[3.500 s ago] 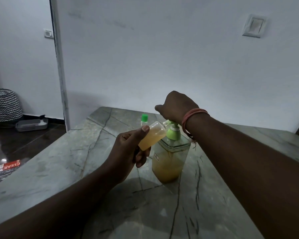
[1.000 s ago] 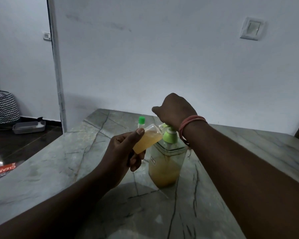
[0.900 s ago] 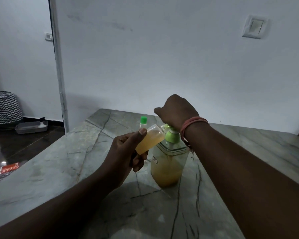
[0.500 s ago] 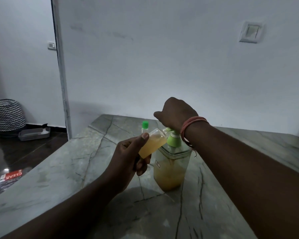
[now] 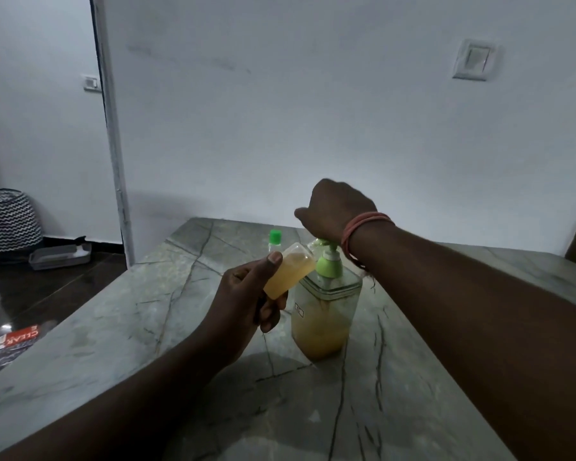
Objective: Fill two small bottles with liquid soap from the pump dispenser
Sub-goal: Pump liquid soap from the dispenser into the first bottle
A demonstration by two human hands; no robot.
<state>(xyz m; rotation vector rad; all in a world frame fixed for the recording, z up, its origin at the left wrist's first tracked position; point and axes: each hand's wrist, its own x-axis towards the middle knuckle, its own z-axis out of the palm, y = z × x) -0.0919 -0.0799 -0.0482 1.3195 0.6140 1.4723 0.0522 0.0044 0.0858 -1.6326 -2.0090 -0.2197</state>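
A clear square pump dispenser [image 5: 323, 314] about half full of amber soap stands on the marble table [image 5: 113, 327]; its pump is light green. My right hand [image 5: 336, 211] sits on top of the pump head, fingers bent down over it. My left hand [image 5: 243, 301] grips a small clear bottle [image 5: 290, 276], tilted with its mouth at the nozzle and mostly full of amber soap. A second small bottle with a green cap [image 5: 274, 239] stands upright behind it on the table.
The table's left edge drops to a dark floor with a striped basket [image 5: 9, 221], a grey tray [image 5: 59, 257] and a red-labelled packet [image 5: 10, 341]. A white wall with a switch plate [image 5: 473, 59] rises just behind the table.
My right hand has risen a little with the pump head since half a second ago. The tilted bottle stays at the nozzle in my left hand.
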